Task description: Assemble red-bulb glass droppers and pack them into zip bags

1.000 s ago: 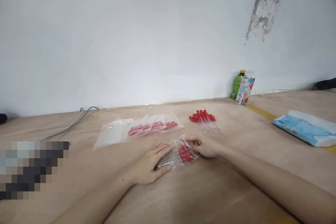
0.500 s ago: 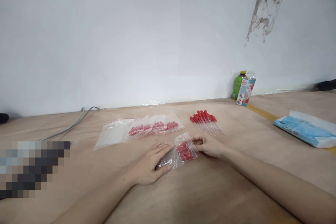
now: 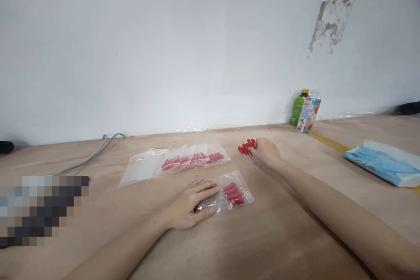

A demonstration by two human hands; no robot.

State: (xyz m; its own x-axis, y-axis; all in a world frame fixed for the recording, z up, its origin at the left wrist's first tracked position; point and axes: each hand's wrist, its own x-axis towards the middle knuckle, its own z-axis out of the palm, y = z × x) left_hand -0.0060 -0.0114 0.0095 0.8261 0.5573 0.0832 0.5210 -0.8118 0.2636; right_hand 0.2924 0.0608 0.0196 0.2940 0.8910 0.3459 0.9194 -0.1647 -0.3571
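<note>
My left hand (image 3: 193, 203) lies flat, fingers stretched, on the lower left part of a clear zip bag (image 3: 246, 188). Inside that bag several red-bulbed droppers (image 3: 234, 193) lie side by side, their tubes partly under my fingers. My right hand (image 3: 267, 153) is at the loose pile of red-bulbed droppers (image 3: 244, 148) with thin clear tubes. Its fingers are closed around the pile's right side, and the hand hides part of it. Behind my left hand, a row of overlapping filled zip bags (image 3: 199, 157) lies beside flat zip bags (image 3: 144, 166) at its left end.
A green bottle (image 3: 298, 108) and a printed carton (image 3: 308, 114) stand against the wall at the back right. At the right lies a blue soft pack (image 3: 380, 162). A grey cable (image 3: 95, 155) runs along the left, near a pixelated area.
My right hand has let go of the zip bag and moved back to the loose dropper pile. The bag now lies flatter, its droppers lined up. My left hand has stayed on it.
</note>
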